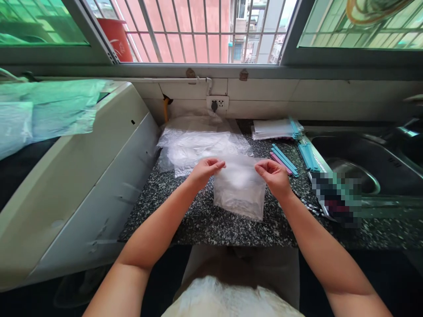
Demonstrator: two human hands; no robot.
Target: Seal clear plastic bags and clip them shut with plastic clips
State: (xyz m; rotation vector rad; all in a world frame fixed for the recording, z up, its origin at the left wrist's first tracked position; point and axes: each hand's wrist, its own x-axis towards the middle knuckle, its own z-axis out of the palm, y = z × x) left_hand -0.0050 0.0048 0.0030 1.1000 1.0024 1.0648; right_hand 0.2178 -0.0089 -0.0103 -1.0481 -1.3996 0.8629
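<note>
A translucent plastic bag (239, 189) hangs between my two hands, above the speckled dark counter (194, 224). My left hand (207, 171) pinches its upper left corner, thumb and forefinger closed. At the upper right corner, my right hand (273, 176) is closed on the same bag in a like pinch. Just beyond lies a loose pile of clear plastic bags (201, 141). Right of the bag rest several blue strips (284, 159) and a pink strip (277, 162), flat sealing sticks by their look.
A stack of filmy bags (272, 129) lies at the back right, with more blue strips (308, 157) by the sink (383, 154). A white machine (109, 145) bounds the left side. A wall socket (218, 103) holds a plug. A blurred-out dark object (337, 200) lies near the sink.
</note>
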